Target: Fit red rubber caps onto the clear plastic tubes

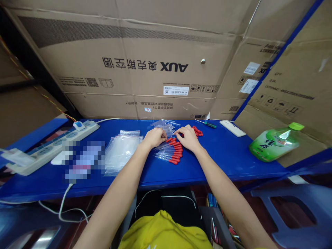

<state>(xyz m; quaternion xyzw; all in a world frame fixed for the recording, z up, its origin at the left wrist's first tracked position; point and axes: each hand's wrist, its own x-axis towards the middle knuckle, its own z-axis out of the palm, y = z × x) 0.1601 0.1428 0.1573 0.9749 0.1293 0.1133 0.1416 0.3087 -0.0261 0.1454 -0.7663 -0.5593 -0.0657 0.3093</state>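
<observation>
My left hand point(156, 137) is curled on the blue table with thumb and fingertips closed together; what lies in the pinch is too small to make out. Just beyond it lies a pile of clear glass tubes point(168, 128). My right hand point(188, 138) is close on the right, thumb and forefinger nearly meeting at the tube ends, and their grip is unclear. Below and between both hands, several droppers with red rubber bulbs point(177, 154) lie in a fan, bulbs to the right. Behind my right hand sits a heap of loose red bulbs point(197, 131), partly hidden.
Clear plastic bags point(120, 152) are stacked left of my left arm. Farther left are a blurred-out phone and a white power strip point(55, 147). At the right lie a screwdriver point(209, 124), a white power bank point(232, 128) and a green bottle point(275, 142). Cardboard point(145, 45) walls the back.
</observation>
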